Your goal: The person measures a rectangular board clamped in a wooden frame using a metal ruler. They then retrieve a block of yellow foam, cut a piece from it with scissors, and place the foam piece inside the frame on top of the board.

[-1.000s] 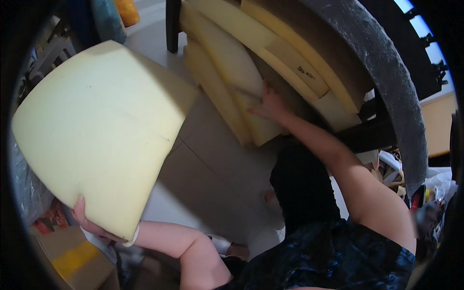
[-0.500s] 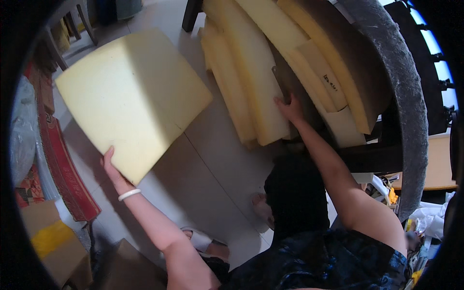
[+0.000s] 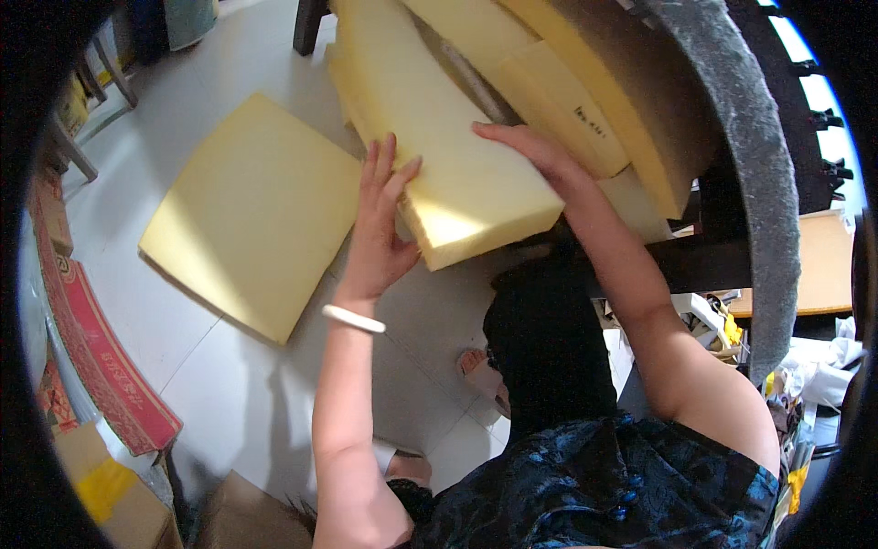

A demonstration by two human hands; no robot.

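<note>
A thick pale-yellow foam slab (image 3: 466, 174) leans out at the front of a stack, its near end tilted up between my hands. My left hand (image 3: 382, 215) is at its left edge, fingers stretched and spread, the thumb by the near corner. Along the slab's right edge, my right hand (image 3: 541, 157) grips it, with one finger or the thumb showing on top and the rest hidden behind. A separate square foam sheet (image 3: 256, 220) lies on the tiled floor to the left, with nobody holding it.
More foam pieces (image 3: 558, 101), one with handwriting, stand behind the slab. A grey padded rim (image 3: 745, 174) and a dark wooden beam (image 3: 704, 273) border the right. Red cardboard (image 3: 105, 357) and a brown box (image 3: 251, 512) sit at left. Plastic clutter (image 3: 814, 375) fills the lower right.
My left hand has let go of the square sheet, now on the floor, and moved right to the thick slab. That slab has tilted toward me, with my right hand at its edge.
</note>
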